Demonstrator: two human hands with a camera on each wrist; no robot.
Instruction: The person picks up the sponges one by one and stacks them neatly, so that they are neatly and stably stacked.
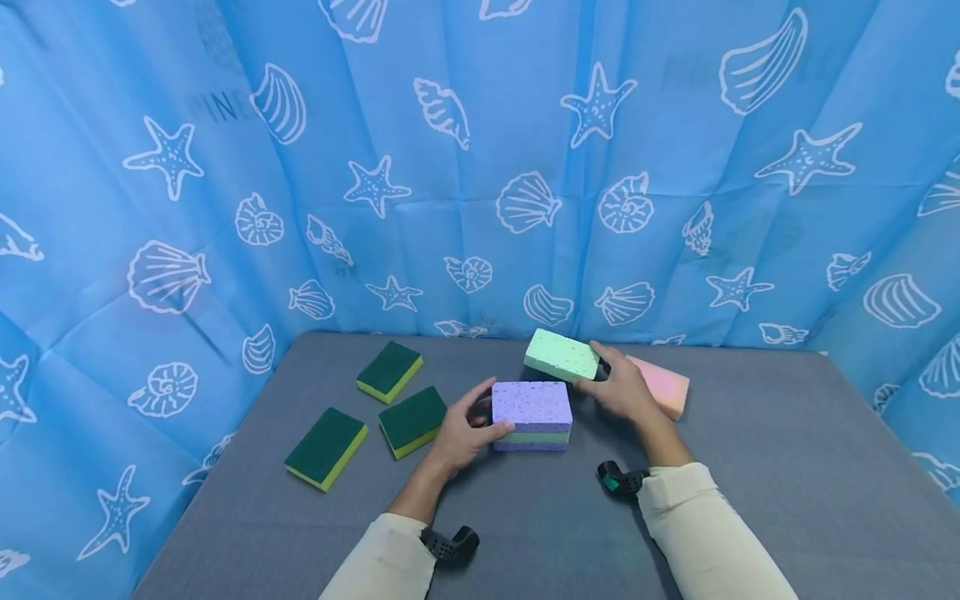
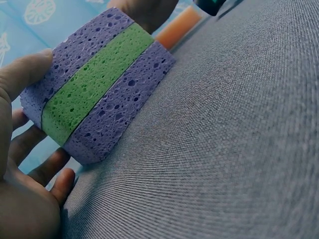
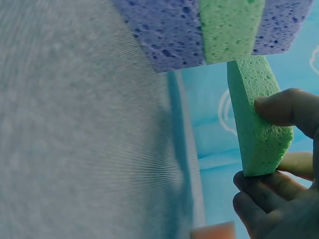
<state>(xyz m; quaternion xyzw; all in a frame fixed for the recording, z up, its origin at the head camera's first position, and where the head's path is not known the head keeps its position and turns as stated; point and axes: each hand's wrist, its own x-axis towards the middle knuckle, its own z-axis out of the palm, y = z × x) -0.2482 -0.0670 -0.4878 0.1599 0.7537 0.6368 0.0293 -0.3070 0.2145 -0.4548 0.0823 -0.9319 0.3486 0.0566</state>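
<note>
A stack of sponges (image 1: 532, 417) stands mid-table: a purple one on top, a green one between, a purple one below. Beside its left end is my left hand (image 1: 461, 429), its thumb on the upper purple sponge. Its other fingers spread loosely by that end in the left wrist view, with gaps between them. Behind the stack and to its right, a light green sponge (image 1: 561, 356) is held tilted by my right hand (image 1: 621, 385). The right wrist view shows thumb and fingers pinching one end of this green sponge (image 3: 254, 114), off the table.
Three green-and-yellow scouring sponges lie at the left, one of them a near-left sponge (image 1: 322, 446). A pink-orange sponge (image 1: 663, 385) lies behind my right hand. The grey table (image 1: 525, 533) ends at a blue shell-patterned curtain (image 1: 480, 167).
</note>
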